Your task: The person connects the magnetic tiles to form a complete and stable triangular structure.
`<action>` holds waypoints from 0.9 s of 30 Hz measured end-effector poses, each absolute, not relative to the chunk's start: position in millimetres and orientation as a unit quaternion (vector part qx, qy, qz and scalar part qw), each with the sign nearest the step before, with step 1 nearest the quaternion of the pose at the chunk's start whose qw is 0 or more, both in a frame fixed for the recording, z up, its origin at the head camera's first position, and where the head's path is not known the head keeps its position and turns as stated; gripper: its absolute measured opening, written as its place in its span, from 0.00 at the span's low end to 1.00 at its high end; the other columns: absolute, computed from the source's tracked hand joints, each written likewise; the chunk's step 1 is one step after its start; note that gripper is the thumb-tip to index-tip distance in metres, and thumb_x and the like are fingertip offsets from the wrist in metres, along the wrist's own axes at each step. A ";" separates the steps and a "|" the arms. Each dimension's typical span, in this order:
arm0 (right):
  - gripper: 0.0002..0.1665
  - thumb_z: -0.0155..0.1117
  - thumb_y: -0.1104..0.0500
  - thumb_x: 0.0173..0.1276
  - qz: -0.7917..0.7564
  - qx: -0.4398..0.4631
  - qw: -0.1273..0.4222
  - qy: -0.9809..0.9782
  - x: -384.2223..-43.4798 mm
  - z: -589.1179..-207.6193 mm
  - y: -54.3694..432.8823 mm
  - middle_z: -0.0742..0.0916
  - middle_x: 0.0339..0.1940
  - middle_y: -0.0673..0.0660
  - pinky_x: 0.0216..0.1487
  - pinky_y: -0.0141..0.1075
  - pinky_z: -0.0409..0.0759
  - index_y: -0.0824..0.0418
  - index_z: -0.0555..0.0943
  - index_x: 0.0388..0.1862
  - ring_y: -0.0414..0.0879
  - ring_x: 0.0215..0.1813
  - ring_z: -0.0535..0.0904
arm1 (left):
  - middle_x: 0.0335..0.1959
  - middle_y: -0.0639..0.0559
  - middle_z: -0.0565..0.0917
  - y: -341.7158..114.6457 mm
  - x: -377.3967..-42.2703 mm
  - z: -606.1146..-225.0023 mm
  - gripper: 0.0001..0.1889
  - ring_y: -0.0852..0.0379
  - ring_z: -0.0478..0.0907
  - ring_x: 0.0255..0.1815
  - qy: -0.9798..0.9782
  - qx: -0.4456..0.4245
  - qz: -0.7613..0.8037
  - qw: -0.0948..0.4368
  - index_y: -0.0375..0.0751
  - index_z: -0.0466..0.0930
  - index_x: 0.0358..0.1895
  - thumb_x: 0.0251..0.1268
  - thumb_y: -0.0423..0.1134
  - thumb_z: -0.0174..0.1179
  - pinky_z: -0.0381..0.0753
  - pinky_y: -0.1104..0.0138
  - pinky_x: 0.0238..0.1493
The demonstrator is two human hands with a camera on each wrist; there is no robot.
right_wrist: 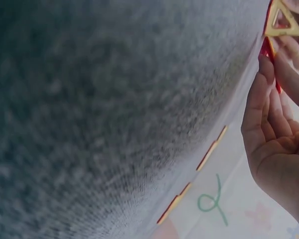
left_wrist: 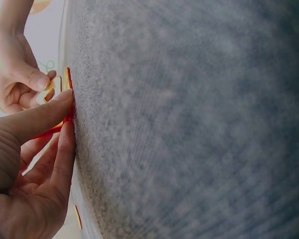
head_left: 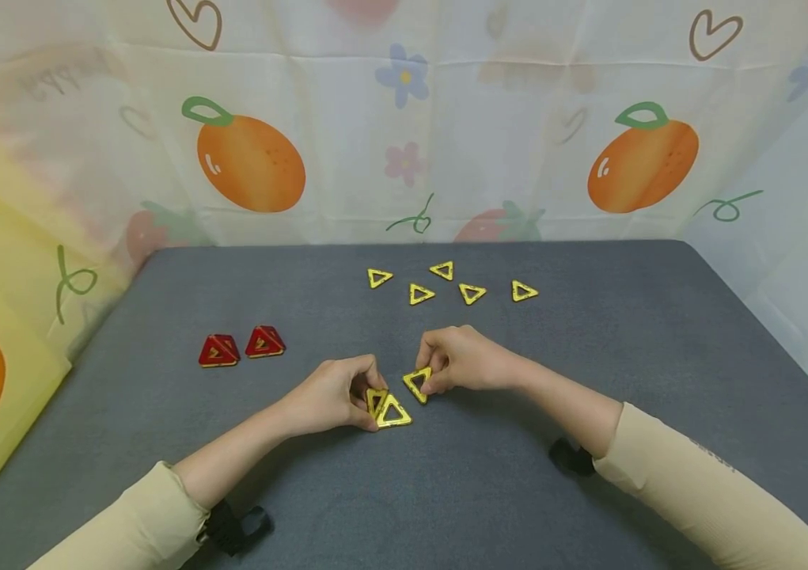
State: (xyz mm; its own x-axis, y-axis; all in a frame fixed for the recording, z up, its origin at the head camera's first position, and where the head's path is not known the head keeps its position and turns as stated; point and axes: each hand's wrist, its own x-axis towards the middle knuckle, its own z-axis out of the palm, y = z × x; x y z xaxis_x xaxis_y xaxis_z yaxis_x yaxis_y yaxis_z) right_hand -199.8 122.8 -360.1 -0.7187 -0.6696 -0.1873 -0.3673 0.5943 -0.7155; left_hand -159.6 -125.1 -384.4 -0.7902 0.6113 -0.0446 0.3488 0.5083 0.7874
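1. Two red pyramids built of plastic triangle tiles [head_left: 240,346] sit toward the table's left edge, well apart from both hands.
2. The left hand [head_left: 333,393] has curled fingers pinching a tilted yellow triangle tile [head_left: 375,400], which touches a flat yellow triangle tile [head_left: 393,412] just right of its fingertips.
3. The right hand [head_left: 462,360] pinches a third yellow triangle tile [head_left: 418,383], raised on edge, just right of the flat one and nearest to it.
4. Five loose yellow triangle tiles [head_left: 471,293] lie near the grey table's [head_left: 660,332] far edge.
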 end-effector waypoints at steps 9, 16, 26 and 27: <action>0.13 0.76 0.59 0.58 -0.321 -0.321 0.221 0.863 -192.8 -360.5 116.5 0.87 0.25 0.49 0.28 0.28 0.74 0.57 0.81 0.39 0.35 0.26 0.78 | 0.44 0.47 0.87 -125.3 -159.6 -385.0 0.20 0.66 0.82 0.34 0.856 0.281 0.404 0.157 0.41 0.75 0.36 0.43 0.31 0.78 0.83 0.75 0.36; 0.13 0.77 0.58 0.57 -0.310 -0.337 0.205 0.865 -187.8 -361.6 113.1 0.87 0.26 0.48 0.29 0.27 0.75 0.56 0.81 0.38 0.33 0.26 0.78 | 0.42 0.48 0.88 -124.3 -159.6 -385.2 0.20 0.66 0.82 0.34 0.854 0.278 0.409 0.159 0.41 0.75 0.36 0.43 0.30 0.78 0.83 0.76 0.36; 0.12 0.75 0.59 0.59 -0.306 -0.348 0.189 0.866 -184.0 -363.2 109.5 0.87 0.27 0.48 0.30 0.27 0.76 0.56 0.81 0.39 0.33 0.27 0.78 | 0.41 0.48 0.88 -123.5 -158.4 -384.7 0.20 0.66 0.81 0.33 0.857 0.270 0.408 0.161 0.41 0.75 0.36 0.43 0.30 0.78 0.82 0.75 0.35; 0.12 0.76 0.59 0.59 -0.306 -0.348 0.187 0.866 -183.9 -363.3 108.9 0.88 0.27 0.48 0.30 0.26 0.77 0.56 0.81 0.38 0.33 0.28 0.79 | 0.40 0.48 0.88 -123.5 -158.4 -384.6 0.20 0.66 0.81 0.33 0.858 0.269 0.406 0.160 0.41 0.75 0.36 0.43 0.30 0.78 0.82 0.75 0.35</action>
